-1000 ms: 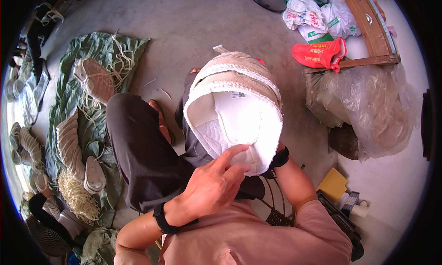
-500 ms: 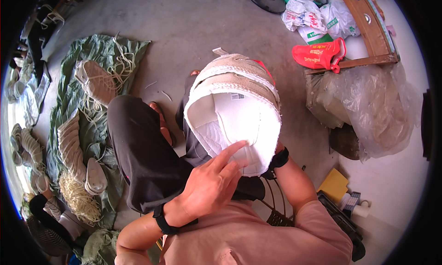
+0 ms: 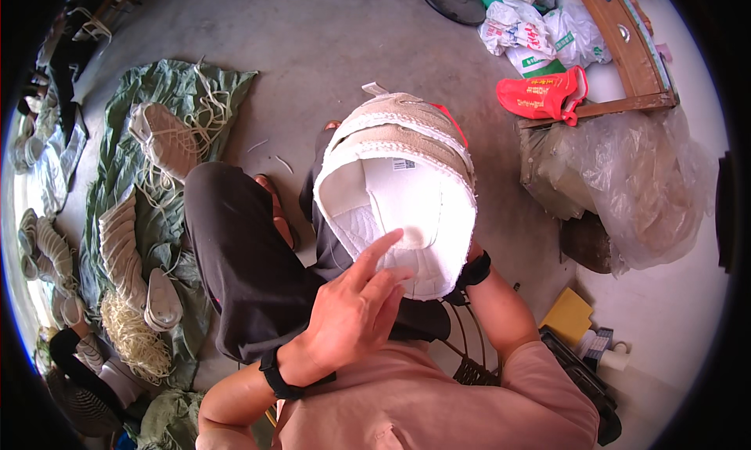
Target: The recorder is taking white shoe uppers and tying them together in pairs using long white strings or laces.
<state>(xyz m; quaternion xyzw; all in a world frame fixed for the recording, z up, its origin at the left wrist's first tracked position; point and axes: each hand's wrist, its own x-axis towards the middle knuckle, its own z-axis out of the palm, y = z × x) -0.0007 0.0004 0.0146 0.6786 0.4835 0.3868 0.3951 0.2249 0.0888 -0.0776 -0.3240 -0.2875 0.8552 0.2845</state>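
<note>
Now the left hand (image 3: 352, 312), spread loosely, is drifting left, baring more white shoe lining (image 3: 415, 196); the right hand (image 3: 475, 251) is mostly hiding, grip unclear.

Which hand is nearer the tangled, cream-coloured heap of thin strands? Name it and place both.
Left. The left hand is to the right of the heap; the right hand, mostly hidden behind the beige-and-white fabric shoe piece, is farther right.
</note>
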